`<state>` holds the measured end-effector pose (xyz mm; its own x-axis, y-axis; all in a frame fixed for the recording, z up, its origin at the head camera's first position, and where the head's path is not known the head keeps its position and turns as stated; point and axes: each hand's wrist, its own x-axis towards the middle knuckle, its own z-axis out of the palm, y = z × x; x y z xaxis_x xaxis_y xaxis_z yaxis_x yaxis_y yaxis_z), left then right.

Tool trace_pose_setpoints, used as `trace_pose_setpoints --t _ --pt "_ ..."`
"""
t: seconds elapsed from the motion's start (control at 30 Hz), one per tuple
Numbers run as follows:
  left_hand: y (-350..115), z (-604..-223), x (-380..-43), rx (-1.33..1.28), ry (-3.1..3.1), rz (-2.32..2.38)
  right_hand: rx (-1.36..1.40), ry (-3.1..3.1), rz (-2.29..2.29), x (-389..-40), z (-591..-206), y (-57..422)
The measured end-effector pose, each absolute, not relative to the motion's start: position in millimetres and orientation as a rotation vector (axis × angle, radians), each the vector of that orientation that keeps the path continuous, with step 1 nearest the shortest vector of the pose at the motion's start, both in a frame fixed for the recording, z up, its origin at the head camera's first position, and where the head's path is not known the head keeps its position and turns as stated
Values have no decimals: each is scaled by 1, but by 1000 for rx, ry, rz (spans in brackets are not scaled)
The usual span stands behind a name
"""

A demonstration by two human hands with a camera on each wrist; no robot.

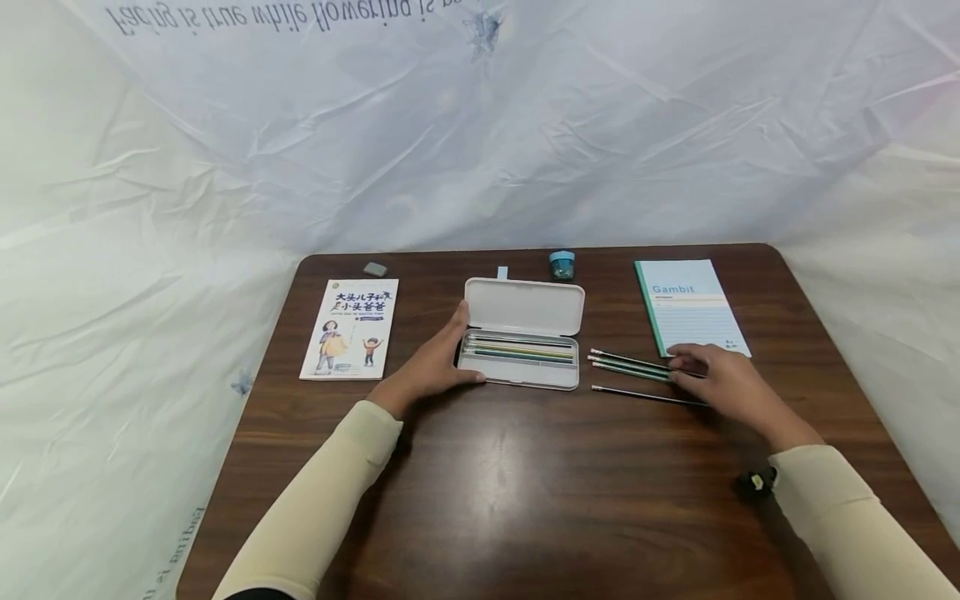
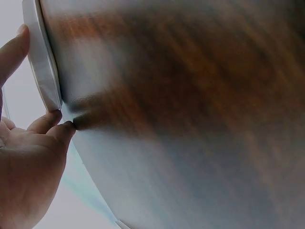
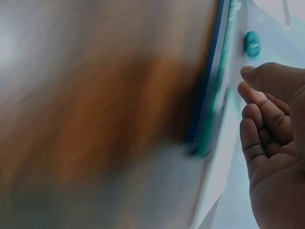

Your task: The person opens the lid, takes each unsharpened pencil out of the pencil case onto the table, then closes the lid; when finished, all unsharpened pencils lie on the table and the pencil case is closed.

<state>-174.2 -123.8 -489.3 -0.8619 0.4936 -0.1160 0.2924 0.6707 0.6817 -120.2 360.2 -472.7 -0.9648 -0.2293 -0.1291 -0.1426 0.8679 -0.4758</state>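
An opened pencil case (image 1: 525, 307) lies at the middle of the table, its white lid tipped back. Several pencils (image 1: 519, 349) lie in its rear part. My left hand (image 1: 431, 358) grips the case's left end, thumb at the front edge and fingers toward the lid; the left wrist view shows the case's side (image 2: 44, 57) between thumb and fingers. Right of the case, several dark and green pencils (image 1: 628, 367) lie close together, and one dark pencil (image 1: 645, 396) lies apart in front. Over their right ends is my right hand (image 1: 723, 383), fingers loosely bent, with nothing visible between thumb and fingers (image 3: 264, 109).
A picture-cover book (image 1: 351, 329) lies at left, with a grey eraser (image 1: 375, 269) behind it. A blue-lidded jar-like sharpener (image 1: 562, 265) stands behind the case. At right lies a Gambit notebook (image 1: 692, 307). White sheeting (image 1: 480, 150) hangs behind the brown table (image 1: 495, 500).
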Motion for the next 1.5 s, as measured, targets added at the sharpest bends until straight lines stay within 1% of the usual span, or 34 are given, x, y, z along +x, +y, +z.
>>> trace_pose_setpoints --t 0.17,0.37,0.53,0.73,1.13,1.5 --pt "-125 -491 -175 622 2607 974 -442 2861 -794 -138 -463 315" --pt "-124 -494 -176 617 2610 972 -581 2788 -845 -159 -470 254" --pt "-124 -494 -176 628 2613 965 -609 2717 -855 -170 -475 227" --pt "-123 -492 -176 623 2605 970 -618 2706 -761 -177 -476 218" --pt "-124 -492 -176 624 2607 972 -733 2710 -622 -182 -473 210" --pt "-123 -492 -176 628 2612 968 -719 2700 -584 -184 -472 207"
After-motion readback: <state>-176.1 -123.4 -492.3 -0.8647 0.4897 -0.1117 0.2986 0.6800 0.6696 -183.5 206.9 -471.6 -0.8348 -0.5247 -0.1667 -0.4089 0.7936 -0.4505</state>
